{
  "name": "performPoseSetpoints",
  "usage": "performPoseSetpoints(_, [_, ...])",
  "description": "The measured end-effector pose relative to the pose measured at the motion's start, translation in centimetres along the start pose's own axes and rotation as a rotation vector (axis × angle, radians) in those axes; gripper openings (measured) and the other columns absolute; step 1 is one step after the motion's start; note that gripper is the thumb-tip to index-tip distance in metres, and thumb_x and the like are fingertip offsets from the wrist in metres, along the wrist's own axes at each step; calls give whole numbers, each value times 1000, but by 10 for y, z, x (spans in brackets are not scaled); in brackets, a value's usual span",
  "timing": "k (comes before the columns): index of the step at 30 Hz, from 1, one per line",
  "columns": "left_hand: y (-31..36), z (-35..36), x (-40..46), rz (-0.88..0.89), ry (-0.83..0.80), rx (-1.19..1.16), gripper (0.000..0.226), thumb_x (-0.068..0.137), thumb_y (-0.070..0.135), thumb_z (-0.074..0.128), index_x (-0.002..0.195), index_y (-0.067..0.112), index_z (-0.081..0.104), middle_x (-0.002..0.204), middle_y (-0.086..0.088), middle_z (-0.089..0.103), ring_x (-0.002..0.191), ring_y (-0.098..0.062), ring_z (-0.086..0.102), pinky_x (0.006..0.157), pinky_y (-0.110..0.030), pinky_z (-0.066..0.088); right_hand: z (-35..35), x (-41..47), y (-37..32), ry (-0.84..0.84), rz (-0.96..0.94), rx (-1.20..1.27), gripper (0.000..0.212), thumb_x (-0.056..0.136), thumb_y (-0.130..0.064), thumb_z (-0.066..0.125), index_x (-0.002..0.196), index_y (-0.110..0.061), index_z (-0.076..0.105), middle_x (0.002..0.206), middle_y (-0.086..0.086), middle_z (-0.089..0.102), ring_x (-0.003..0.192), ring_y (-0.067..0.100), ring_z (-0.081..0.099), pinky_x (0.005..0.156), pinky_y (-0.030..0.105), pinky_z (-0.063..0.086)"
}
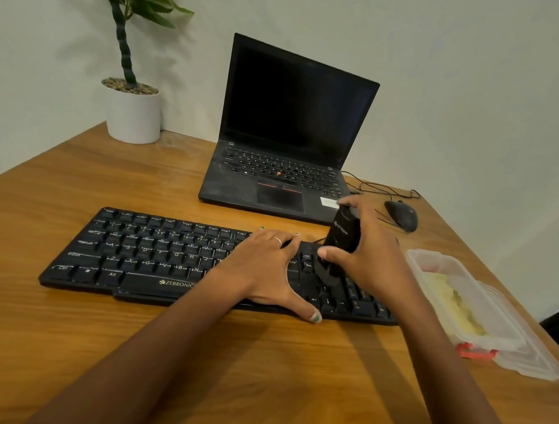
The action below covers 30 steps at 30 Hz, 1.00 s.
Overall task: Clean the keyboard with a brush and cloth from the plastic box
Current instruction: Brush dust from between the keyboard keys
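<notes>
Head view: left hand (266, 268) flat on keyboard (137, 254); right hand (368, 256) grips brush (340, 242).

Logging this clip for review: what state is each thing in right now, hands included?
Left hand: flat, fingers straight, pressing on the keyboard.
Right hand: grips the brush.
Brush: upright, bristle end down on the keys.
Keyboard: flat on the table.
Laptop: lid open, screen dark.
Plastic box: open, yellow cloth inside.
Mouse: untouched.
</notes>
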<state>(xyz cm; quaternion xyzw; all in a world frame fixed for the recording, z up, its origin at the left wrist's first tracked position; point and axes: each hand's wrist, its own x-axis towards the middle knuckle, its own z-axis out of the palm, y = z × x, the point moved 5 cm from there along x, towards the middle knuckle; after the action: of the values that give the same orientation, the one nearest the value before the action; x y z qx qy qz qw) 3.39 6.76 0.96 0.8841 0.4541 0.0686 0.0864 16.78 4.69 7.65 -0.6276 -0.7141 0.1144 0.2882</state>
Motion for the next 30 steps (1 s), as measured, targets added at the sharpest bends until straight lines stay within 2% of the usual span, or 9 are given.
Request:
performPoseSetpoints(4, [1, -2, -2, -6, 10, -8, 126, 63, 87, 55, 154, 11, 10, 161, -2, 11, 146, -20, 8, 118, -37, -1, 22, 9, -2, 264, -77, 131, 72, 79, -18, 74, 135, -30, 30, 111, -7, 52, 99, 13, 57, 77, 27, 54])
performPoseSetpoints(6, [1, -3, -3, -10, 10, -10, 126, 63, 86, 55, 154, 11, 9, 161, -1, 11, 147, -19, 7, 118, -38, -5, 22, 11, 1, 289, -43, 188, 72, 79, -19, 74, 135, -31, 30, 109, -8, 51, 96, 11, 57, 75, 25, 53])
performPoseSetpoints(10, [0, -2, -1, -10, 10, -2, 128, 63, 86, 54, 154, 11, 6, 161, -1, 9, 147, -18, 5, 117, -38, -9, 5, 8, -1, -67, 35, 61, 72, 76, -22, 76, 130, -33, 29, 103, -9, 47, 91, 12, 55, 74, 29, 56])
performPoseSetpoints(12, [0, -1, -1, -11, 5, -2, 128, 63, 87, 54, 154, 11, 6, 162, -1, 8, 147, -19, 4, 117, -38, -9, 4, 6, -5, -143, 38, 21, 71, 76, -22, 76, 129, -33, 29, 105, -9, 45, 95, 13, 55, 75, 28, 55])
performPoseSetpoints(18, [1, -3, -1, 4, 23, -5, 124, 63, 87, 55, 153, 11, 16, 161, -2, 13, 146, -20, 9, 118, -39, -6, 26, 10, -9, 268, -67, 154, 68, 81, -19, 71, 134, -32, 30, 111, -8, 51, 100, 8, 54, 76, 21, 50])
performPoseSetpoints(20, [-1, -2, 0, -5, 22, 2, 127, 61, 88, 54, 154, 12, 13, 161, -2, 12, 146, -20, 9, 117, -40, -8, 22, 11, -7, 193, -51, 151, 68, 81, -20, 72, 132, -33, 29, 106, -8, 50, 95, 12, 58, 73, 24, 54])
performPoseSetpoints(23, [-2, 0, 1, -10, 7, 3, 129, 61, 88, 53, 155, 12, 7, 162, -3, 9, 148, -20, 5, 117, -40, -10, 10, 8, -12, -127, -24, 41, 69, 77, -21, 74, 127, -34, 29, 101, -10, 46, 88, 11, 56, 68, 23, 54])
performPoseSetpoints(25, [-2, 1, 1, -8, 3, 3, 130, 61, 88, 54, 155, 12, 5, 162, -3, 9, 148, -20, 4, 117, -40, -11, 8, 8, -14, -179, -9, -9, 69, 77, -21, 75, 127, -34, 29, 103, -11, 43, 90, 11, 53, 67, 22, 52])
performPoseSetpoints(30, [1, -3, -1, 9, 28, 0, 125, 62, 86, 56, 153, 11, 15, 160, -3, 15, 146, -20, 11, 117, -41, -9, 28, 8, -8, 262, -82, 179, 68, 81, -19, 71, 134, -33, 30, 109, -14, 46, 99, 9, 55, 76, 24, 53])
